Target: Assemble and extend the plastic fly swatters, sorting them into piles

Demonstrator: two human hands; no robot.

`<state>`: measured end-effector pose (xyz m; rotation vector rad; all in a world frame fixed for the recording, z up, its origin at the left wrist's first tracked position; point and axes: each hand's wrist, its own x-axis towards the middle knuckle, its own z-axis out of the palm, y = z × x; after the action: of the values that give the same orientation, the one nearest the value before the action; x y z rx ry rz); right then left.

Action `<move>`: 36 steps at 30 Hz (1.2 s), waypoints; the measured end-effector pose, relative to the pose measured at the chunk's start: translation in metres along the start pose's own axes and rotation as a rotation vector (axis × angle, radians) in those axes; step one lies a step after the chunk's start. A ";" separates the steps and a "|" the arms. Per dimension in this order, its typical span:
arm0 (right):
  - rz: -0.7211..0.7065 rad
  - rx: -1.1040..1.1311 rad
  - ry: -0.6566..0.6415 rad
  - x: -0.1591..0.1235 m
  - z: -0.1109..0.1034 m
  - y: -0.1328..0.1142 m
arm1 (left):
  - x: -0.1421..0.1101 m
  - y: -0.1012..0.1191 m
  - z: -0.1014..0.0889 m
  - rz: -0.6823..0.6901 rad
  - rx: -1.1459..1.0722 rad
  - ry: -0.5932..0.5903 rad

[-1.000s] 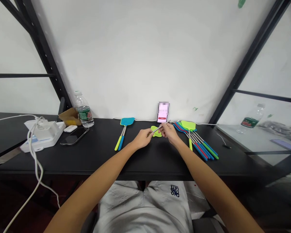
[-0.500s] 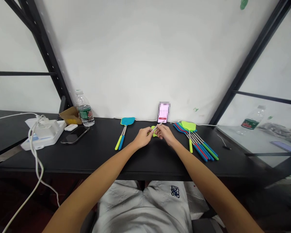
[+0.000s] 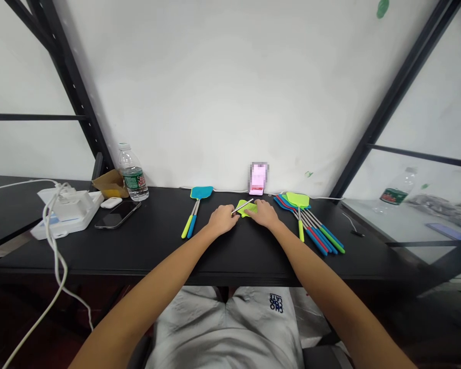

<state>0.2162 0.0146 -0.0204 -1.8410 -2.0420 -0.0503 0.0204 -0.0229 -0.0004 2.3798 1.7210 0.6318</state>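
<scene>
Green swatter head (image 3: 249,209) lying at twelve o'clock, metal stick (image 3: 243,206) resting across, left hand (image 3: 223,219) and right hand (image 3: 264,213) loosely steadying it, pinching nothing.

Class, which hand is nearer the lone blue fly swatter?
Left. The left hand rests right of the blue fly swatter; the right hand rests farther right, beyond the left hand.

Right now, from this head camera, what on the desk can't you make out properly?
Green swatter head: partly hidden by the left hand and right hand.
Phone screen: blurred, unreadable.
Stacked swatters: lower ones hidden by upper ones, so the count is unclear.
</scene>
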 end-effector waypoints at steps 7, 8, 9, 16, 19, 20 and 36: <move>-0.059 -0.015 0.012 -0.005 -0.007 -0.010 | -0.002 0.000 0.002 0.032 0.010 -0.033; -0.052 0.012 0.000 -0.005 -0.006 -0.010 | -0.001 -0.001 0.003 0.035 0.015 -0.032; -0.043 0.044 -0.015 -0.004 -0.006 -0.008 | 0.000 -0.002 0.004 0.033 0.014 -0.033; 0.077 0.311 -0.056 0.007 -0.002 0.013 | 0.006 -0.006 0.004 -0.048 -0.030 -0.093; 0.113 0.404 -0.105 0.006 -0.005 0.013 | 0.006 -0.006 0.002 -0.051 -0.034 -0.111; 0.121 0.418 -0.129 0.005 -0.005 0.012 | 0.005 -0.006 0.002 -0.051 -0.032 -0.114; 0.136 0.715 0.149 0.006 -0.003 0.011 | 0.008 -0.006 -0.002 -0.032 -0.399 -0.049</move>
<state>0.2275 0.0211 -0.0187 -1.4511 -1.5407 0.4983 0.0166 -0.0133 0.0017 2.0691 1.4478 0.8163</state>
